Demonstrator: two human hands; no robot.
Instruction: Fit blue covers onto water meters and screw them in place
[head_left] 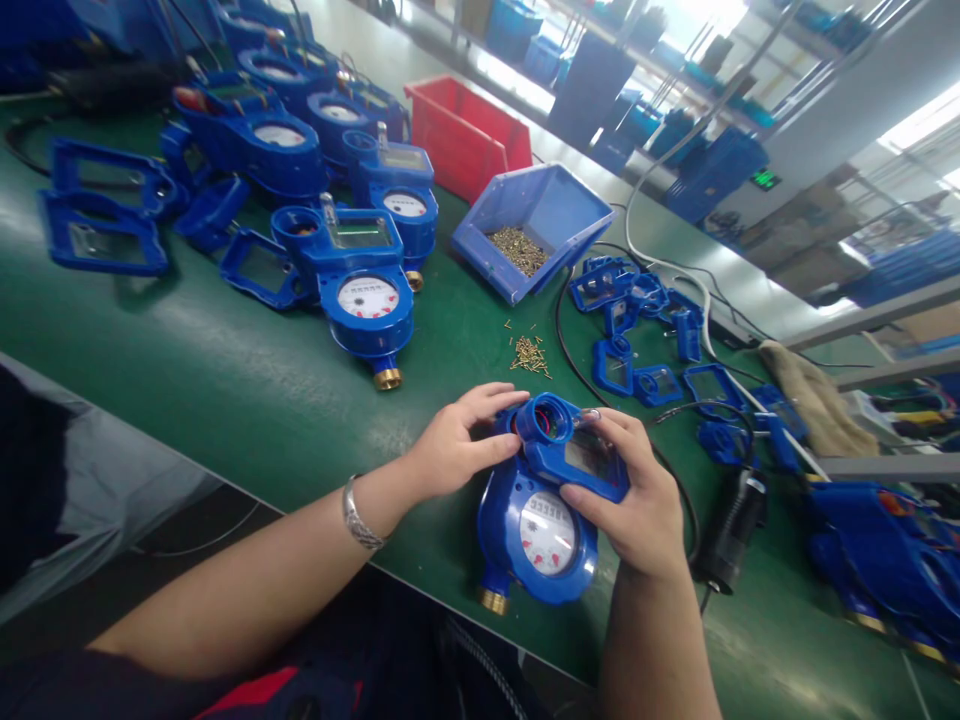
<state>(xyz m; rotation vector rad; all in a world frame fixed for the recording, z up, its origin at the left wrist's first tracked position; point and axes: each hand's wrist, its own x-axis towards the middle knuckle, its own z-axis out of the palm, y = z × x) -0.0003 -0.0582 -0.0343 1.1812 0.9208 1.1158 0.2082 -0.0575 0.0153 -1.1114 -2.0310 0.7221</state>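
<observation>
A blue water meter (499, 520) with a round white dial (549, 533) and a brass end (493, 600) lies on the bench close to my body. A blue cover (551, 465) with a clear window sits on its upper part, slightly askew. My right hand (637, 490) grips this cover, thumb on its near edge and fingers over its far edge. My left hand (457, 440) holds the meter's upper left side, thumb against the round blue socket (545, 418) and fingers behind it. Whether cover and meter are fully seated together I cannot tell.
Small brass screws (529, 356) lie loose beyond the meter, before a blue bin (551, 220) of more screws and a red bin (457, 135). More meters (367, 297) stand left. Loose blue covers (615, 365), a black electric screwdriver (731, 530) and cables lie right.
</observation>
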